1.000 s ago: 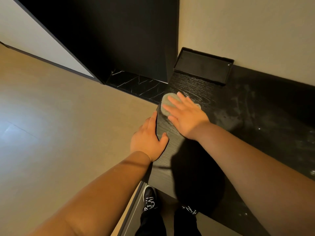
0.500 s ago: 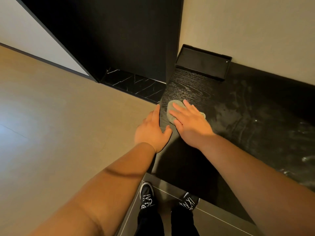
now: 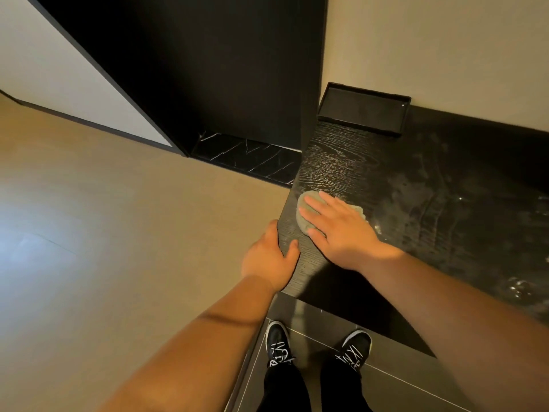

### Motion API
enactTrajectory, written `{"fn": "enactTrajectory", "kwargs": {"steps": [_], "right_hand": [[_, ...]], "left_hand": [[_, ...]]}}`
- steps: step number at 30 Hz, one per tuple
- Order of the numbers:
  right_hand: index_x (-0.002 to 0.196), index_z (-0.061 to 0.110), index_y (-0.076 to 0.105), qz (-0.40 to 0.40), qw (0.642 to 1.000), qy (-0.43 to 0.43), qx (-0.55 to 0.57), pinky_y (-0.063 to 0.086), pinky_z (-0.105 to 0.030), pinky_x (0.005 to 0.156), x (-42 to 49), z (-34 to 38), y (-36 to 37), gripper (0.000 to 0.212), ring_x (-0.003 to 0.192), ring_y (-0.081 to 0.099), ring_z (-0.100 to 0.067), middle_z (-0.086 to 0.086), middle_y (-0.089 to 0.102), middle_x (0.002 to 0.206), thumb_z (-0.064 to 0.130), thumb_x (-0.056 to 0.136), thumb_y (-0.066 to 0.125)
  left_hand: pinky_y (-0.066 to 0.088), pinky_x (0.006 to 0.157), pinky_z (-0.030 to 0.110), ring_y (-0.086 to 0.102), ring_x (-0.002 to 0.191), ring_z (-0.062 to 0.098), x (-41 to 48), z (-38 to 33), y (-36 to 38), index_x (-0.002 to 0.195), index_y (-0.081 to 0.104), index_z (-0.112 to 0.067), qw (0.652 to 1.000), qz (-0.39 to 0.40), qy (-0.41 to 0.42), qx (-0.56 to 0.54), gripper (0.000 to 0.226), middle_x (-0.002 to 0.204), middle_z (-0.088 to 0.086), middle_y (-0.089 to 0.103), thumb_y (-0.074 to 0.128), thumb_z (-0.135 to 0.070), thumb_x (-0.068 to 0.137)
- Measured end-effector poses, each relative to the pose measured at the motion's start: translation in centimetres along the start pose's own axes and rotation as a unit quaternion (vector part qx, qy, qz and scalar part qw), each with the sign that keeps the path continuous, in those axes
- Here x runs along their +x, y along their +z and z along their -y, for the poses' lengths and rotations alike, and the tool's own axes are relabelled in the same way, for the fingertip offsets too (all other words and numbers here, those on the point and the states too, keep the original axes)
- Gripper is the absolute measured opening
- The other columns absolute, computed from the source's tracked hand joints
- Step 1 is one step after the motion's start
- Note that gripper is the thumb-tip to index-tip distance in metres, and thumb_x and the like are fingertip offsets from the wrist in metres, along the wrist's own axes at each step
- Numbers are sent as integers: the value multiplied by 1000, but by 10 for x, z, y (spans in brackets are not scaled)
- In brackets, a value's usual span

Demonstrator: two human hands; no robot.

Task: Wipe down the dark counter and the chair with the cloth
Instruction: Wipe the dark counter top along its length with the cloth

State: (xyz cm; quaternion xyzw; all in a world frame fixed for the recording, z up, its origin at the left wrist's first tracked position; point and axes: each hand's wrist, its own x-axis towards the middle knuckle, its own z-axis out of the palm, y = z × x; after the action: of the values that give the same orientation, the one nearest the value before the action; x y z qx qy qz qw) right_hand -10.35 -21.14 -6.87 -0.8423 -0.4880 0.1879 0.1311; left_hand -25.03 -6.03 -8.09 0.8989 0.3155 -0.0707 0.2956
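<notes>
Black shoes (image 3: 277, 341) stand nearest, then the left hand (image 3: 267, 260) rests loosely on the edge of the dark counter (image 3: 430, 209), the right hand (image 3: 341, 230) presses the grey cloth (image 3: 304, 223) flat there with straight spread fingers, and a tray (image 3: 361, 126) sits beyond.

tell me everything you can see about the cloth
The cloth is small, grey-green and soft-looking, bunched into a rounded pad. It lies on the dark counter near its left edge. The right hand presses on it with spread, straight fingers, covering most of it; only its left rim and a crumpled bit on the right show.
</notes>
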Motion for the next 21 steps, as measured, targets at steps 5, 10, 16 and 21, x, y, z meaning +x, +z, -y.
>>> {"fn": "enactTrajectory", "kwargs": {"steps": [5, 10, 16, 21], "right_hand": [[152, 27, 45, -38, 999, 11, -32, 27, -50, 123, 48, -19, -17, 54, 155, 19, -29, 6, 32, 164, 46, 101, 46], [156, 25, 33, -79, 992, 91, -29, 19, -50, 126, 64, 10, -7, 55, 156, 12, -31, 3, 23, 167, 35, 102, 42], [158, 29, 35, -32, 999, -8, -20, 7, -42, 128, 10, 20, 10, 57, 158, 6, -23, 5, 20, 169, 37, 102, 44], [160, 27, 31, -45, 998, 18, -28, 14, -47, 127, 42, 6, 1, 59, 158, 6, -26, 6, 20, 169, 38, 103, 41]], "left_hand": [[54, 74, 37, 67, 87, 26, 8, 1, 4, 142, 36, -32, 999, -2, -6, 34, 51, 101, 0, 68, 47, -58, 99], [53, 71, 36, 67, 85, 25, 8, 3, 5, 139, 39, -33, 1000, -8, -5, 23, 50, 99, -2, 68, 49, -58, 97], [46, 75, 36, 68, 96, 31, 10, 0, 2, 139, 41, -32, 1000, 3, -7, 5, 53, 111, 4, 70, 52, -58, 95], [45, 76, 37, 67, 100, 33, 10, 2, 3, 140, 39, -30, 1000, 13, -17, 22, 54, 113, 6, 70, 53, -56, 95]]}}
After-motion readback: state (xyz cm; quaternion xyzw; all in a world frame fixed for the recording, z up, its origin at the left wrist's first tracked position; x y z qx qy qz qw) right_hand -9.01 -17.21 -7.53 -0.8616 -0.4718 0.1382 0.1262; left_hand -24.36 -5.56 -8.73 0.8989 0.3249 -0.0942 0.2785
